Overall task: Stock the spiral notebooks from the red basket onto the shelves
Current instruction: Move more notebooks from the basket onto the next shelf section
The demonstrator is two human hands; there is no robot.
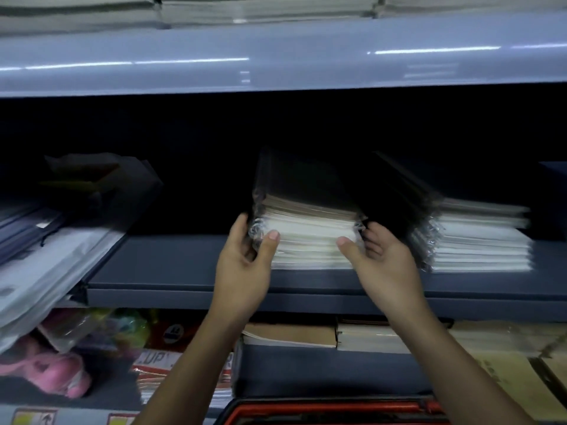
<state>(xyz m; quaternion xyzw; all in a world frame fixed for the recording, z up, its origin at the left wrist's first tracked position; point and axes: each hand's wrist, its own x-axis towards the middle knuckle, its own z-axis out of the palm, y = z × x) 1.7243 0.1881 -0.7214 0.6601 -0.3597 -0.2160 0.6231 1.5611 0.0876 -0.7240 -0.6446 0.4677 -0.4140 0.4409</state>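
At mid-frame the notebook stack (310, 234) sits on the grey shelf (184, 271), long axis running inward, gripped between left hand (245, 265) and right hand (383, 265), beside another stack (478, 240) at right.

- One head-worn wide-angle view, facing forward and slightly down into the middle shelf (190, 280) at close range.
- The red basket (331, 409) rim cuts the frame's bottom centre.
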